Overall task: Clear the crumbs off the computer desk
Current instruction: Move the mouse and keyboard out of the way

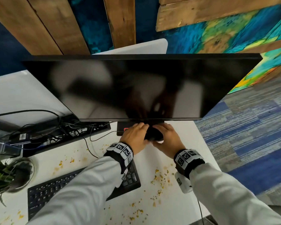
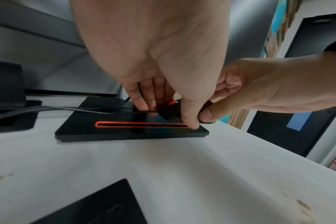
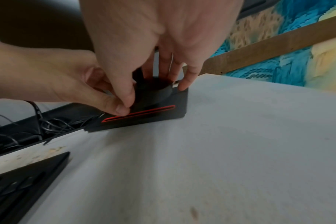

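Note:
Yellow-brown crumbs [image 1: 161,177] lie scattered over the white desk [image 1: 152,159], thickest right of the keyboard and along the front. Both hands are at the back of the desk, under the monitor's lower edge, over its black stand base [image 2: 125,133]. Together they hold a small black mouse [image 1: 153,134]. My left hand [image 1: 136,133] grips the mouse's [image 2: 168,111] left side between thumb and fingers. My right hand [image 1: 167,135] grips the right side, fingers curled over the mouse [image 3: 153,92] and thumb meeting the left thumb. A thin cable runs left from the mouse.
A large dark monitor [image 1: 136,88] overhangs the hands. A black keyboard [image 1: 131,179] lies under my left forearm. A black tray of tangled cables [image 1: 55,135] sits at left, with a potted plant [image 1: 6,174] near the left front. The desk's right edge drops to carpet.

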